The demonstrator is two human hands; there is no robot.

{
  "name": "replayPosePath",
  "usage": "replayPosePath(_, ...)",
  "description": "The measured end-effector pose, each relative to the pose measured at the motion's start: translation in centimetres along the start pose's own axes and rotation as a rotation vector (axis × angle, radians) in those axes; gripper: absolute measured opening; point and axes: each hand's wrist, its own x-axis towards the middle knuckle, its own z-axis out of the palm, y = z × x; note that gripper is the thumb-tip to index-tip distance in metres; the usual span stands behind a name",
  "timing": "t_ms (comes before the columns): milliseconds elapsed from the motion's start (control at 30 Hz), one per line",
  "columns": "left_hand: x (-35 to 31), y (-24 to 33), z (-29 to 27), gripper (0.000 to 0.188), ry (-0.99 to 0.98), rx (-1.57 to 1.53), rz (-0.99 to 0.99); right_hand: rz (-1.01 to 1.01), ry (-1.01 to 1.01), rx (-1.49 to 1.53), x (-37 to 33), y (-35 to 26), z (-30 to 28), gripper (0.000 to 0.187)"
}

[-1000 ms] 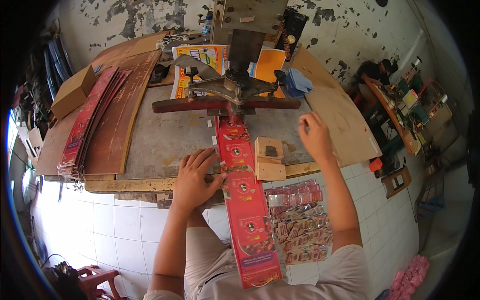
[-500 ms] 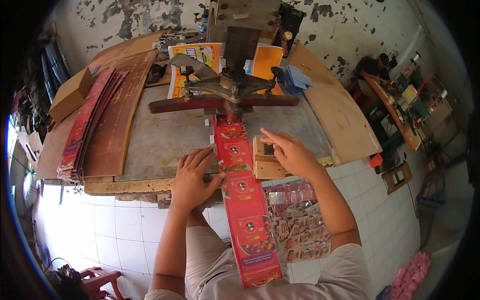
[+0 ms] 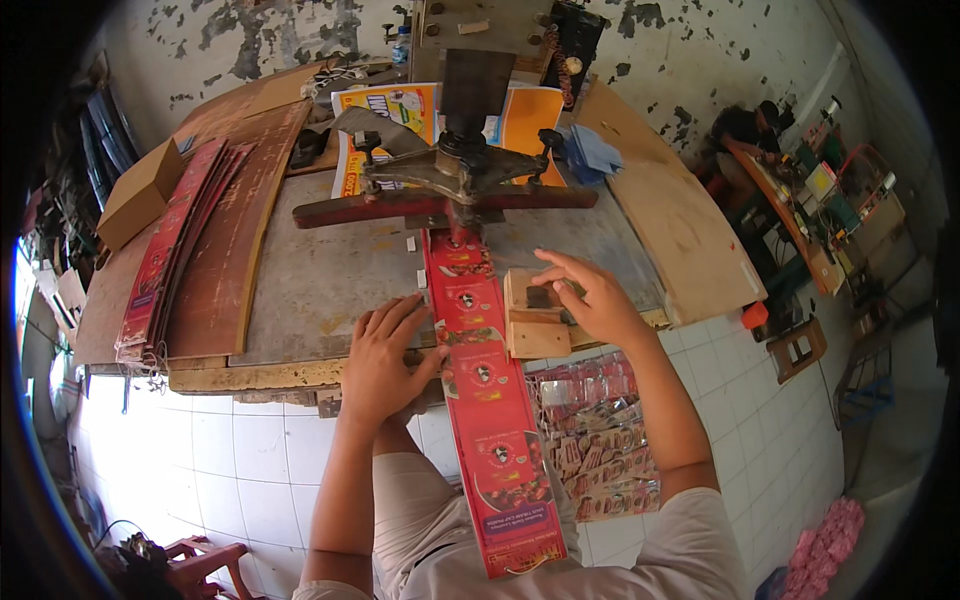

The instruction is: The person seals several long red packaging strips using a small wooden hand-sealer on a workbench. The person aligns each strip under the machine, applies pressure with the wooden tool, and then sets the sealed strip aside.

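A long red printed packaging strip (image 3: 485,400) runs from beneath the press head (image 3: 455,170) toward me, over the table's front edge and down onto my lap. My left hand (image 3: 385,360) lies with fingers spread on the metal tabletop, its thumb on the strip's left edge. To the strip's right stands a small wooden block fixture (image 3: 538,338) with a dark gap in its top. Over that fixture's right side hovers my right hand (image 3: 598,300), fingers stretched out and nothing visible in it. The strip's far end is hidden under the press.
More red strips (image 3: 180,250) lie stacked beside a cardboard box (image 3: 140,205) on the left boards. Orange printed sheets (image 3: 535,110) lie behind the press, blue pieces (image 3: 595,150) right of it. Packaged goods (image 3: 600,440) sit below the table edge. Another person (image 3: 745,125) sits far right.
My right hand has shifted slightly to the right, its fingers moving off the wooden fixture's top. My left hand and the red strip stay about where they were.
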Motion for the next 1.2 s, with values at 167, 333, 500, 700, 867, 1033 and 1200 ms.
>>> replayPosePath(167, 0.0, -0.1, 0.1, 0.061, 0.010, 0.009, 0.011, -0.020, -0.001, 0.094, 0.3, 0.3, 0.3, 0.060)
replayPosePath(333, 0.0, 0.0, 0.0, 0.062, 0.008, 0.017, 0.011, -0.070, 0.010, 0.144, 0.5, 0.7, 0.7, 0.062)
replayPosePath(500, 0.0, 0.0, 0.1, 0.061, 0.005, 0.023, 0.014, -0.187, 0.088, 0.047, 0.7, 2.0, 0.8, 0.062)
replayPosePath(700, 0.0, 0.0, 0.1, 0.061, 0.000, 0.009, 0.016, -0.104, 0.026, 0.023, -0.1, 1.2, 1.3, 0.065)
replayPosePath(867, 0.0, 0.1, -0.1, 0.061, 0.001, 0.019, 0.008, -0.042, 0.004, 0.076, 0.1, 0.6, 1.2, 0.065)
replayPosePath(1033, 0.1, 0.2, 0.1, 0.061, -0.006, 0.013, 0.009, -0.266, 0.080, -0.119, 0.1, 1.7, 1.6, 0.062)
replayPosePath(1200, 0.1, 0.0, 0.1, 0.061, -0.002, 0.025, 0.010, -0.177, 0.055, -0.044, -0.1, 0.7, 1.8, 0.060)
